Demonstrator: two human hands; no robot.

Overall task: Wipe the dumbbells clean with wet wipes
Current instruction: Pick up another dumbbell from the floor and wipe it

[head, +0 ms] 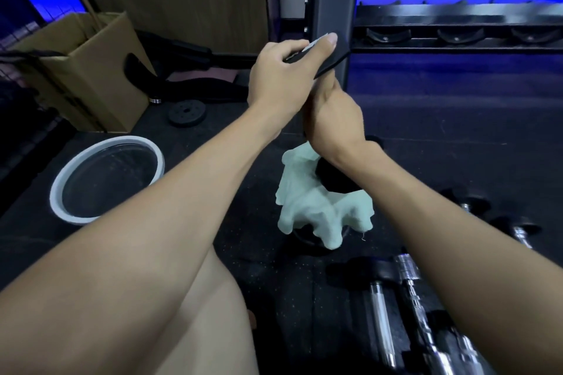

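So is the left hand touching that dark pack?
Touching. The head view shows the left hand holding the dark pack, thumb pressed on its top edge.

Head-worn camera looks forward and down, close over the floor (457, 131).

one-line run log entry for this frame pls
left hand: grips flat black wet-wipe pack | right hand: under pack, grip hidden | pale green cloth: draped over black dumbbell on floor | wiping: not started
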